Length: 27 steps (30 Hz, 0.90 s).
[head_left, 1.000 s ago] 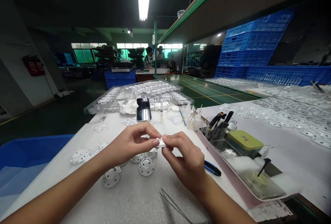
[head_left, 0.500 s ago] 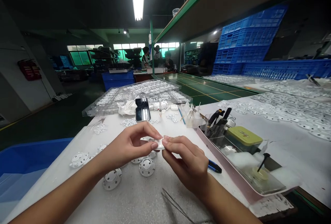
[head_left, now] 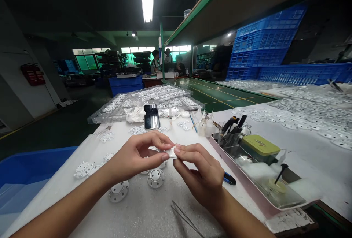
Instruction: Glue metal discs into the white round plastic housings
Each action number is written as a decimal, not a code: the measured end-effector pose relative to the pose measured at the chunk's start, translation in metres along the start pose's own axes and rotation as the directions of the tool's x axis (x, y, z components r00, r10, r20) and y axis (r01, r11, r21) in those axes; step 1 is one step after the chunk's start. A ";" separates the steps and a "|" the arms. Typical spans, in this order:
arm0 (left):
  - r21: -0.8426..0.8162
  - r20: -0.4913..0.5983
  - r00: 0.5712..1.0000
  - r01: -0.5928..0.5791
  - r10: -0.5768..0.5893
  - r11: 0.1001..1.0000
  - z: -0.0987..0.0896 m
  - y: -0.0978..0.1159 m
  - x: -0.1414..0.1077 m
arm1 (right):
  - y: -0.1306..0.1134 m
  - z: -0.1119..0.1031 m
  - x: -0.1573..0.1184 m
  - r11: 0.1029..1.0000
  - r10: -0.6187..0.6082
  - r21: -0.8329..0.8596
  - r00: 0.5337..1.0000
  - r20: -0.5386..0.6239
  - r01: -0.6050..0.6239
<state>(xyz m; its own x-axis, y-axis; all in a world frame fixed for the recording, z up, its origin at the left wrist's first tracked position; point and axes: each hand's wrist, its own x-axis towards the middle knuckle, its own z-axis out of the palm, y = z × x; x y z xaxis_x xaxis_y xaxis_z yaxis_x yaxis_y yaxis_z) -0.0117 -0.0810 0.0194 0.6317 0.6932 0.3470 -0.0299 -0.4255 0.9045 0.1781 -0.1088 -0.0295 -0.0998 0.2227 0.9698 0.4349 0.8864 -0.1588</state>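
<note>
1. White worktable [head_left: 137,216], spreading across the lower half of the frame
2. Long pink-walled tray [head_left: 247,185], lower right of the frame
3. Left hand [head_left: 137,153] and right hand [head_left: 202,172], meeting near the centre, fingertips of both pinched on a small glossy white piece [head_left: 172,153]
4. Slim grey metal tweezers [head_left: 187,219], bottom centre, lying unheld; blue-and-black pen [head_left: 229,178], partly behind the right hand
5. Round white plastic-looking discs [head_left: 156,178] with dark holes, lower left of centre; whether finished or waiting cannot be told
6. The piece, at frame centre: work on it appears under way, the remainder hidden by fingers; compared with one second earlier, the right hand covers more of the pen, while discs and tweezers lie unchanged
</note>
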 end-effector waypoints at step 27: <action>0.394 -0.209 0.975 0.008 0.081 0.919 0.010 -0.012 -0.009 | -0.057 -0.103 -0.023 0.737 0.509 -0.285 0.781 -0.363 -0.613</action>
<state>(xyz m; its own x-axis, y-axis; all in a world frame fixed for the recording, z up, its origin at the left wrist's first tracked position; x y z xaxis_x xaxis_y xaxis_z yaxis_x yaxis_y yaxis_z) -0.0090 -0.0880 0.0034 0.4517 0.7625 0.4632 0.2824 -0.6147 0.7365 0.2472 -0.2066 -0.0241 0.4677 0.4777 0.7437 0.6370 0.4011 -0.6582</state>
